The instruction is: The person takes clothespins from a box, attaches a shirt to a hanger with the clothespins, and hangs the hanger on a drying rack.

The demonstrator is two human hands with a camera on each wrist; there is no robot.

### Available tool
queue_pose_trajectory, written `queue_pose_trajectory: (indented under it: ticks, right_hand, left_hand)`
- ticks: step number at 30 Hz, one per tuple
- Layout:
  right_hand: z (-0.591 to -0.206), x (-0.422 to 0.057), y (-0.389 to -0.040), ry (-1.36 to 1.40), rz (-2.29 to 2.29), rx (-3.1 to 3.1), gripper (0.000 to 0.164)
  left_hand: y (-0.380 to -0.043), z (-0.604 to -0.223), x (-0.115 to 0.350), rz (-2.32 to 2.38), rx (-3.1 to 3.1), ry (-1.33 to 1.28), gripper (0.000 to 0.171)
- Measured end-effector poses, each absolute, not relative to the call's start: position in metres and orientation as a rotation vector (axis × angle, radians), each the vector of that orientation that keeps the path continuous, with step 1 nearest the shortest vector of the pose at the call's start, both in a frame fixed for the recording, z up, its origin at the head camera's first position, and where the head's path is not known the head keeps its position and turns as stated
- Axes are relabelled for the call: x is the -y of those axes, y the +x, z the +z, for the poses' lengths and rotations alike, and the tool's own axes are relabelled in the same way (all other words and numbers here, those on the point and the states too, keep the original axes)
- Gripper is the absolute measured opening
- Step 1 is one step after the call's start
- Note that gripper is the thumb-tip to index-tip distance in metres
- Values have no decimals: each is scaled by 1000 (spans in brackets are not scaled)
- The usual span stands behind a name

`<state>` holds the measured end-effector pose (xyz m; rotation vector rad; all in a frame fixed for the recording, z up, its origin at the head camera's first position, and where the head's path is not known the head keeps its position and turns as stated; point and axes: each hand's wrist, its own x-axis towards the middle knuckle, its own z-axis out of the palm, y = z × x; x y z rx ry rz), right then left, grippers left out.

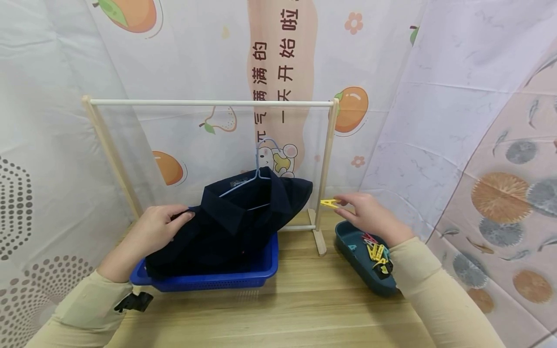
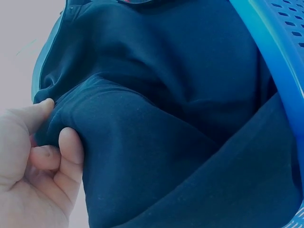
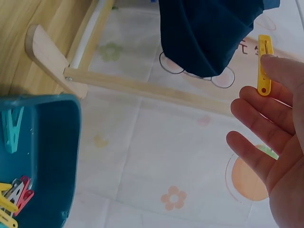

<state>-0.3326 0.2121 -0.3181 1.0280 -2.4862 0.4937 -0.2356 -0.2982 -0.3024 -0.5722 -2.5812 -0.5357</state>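
A dark navy collared shirt lies heaped over a blue plastic basket, with a light blue hanger inside its neck. My left hand pinches the shirt's shoulder between thumb and fingers at the left, and the left wrist view shows the cloth bunched there. To the right of the shirt, my right hand pinches a yellow clothespin by one end. In the right wrist view that yellow clothespin sits between thumb and index finger, apart from the shirt's other shoulder.
A small wooden rack with a white top bar stands behind the basket. Under my right forearm sits a dark teal tray with several coloured clothespins. Printed curtains enclose the wooden table at the back and sides.
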Motion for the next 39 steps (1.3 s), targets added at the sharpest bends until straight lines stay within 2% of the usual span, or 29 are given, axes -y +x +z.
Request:
queue_pose_trajectory:
  ticks: [20,39]
  right_hand:
    - [-299,-175,-320,1100,493,2399,31]
    - [-298,-150,-319,1207,558,2220,30]
  left_hand:
    - [-234,-303,296,-537,2562,-549,16]
    - [-234,-302,294,-545,2552,-562,15]
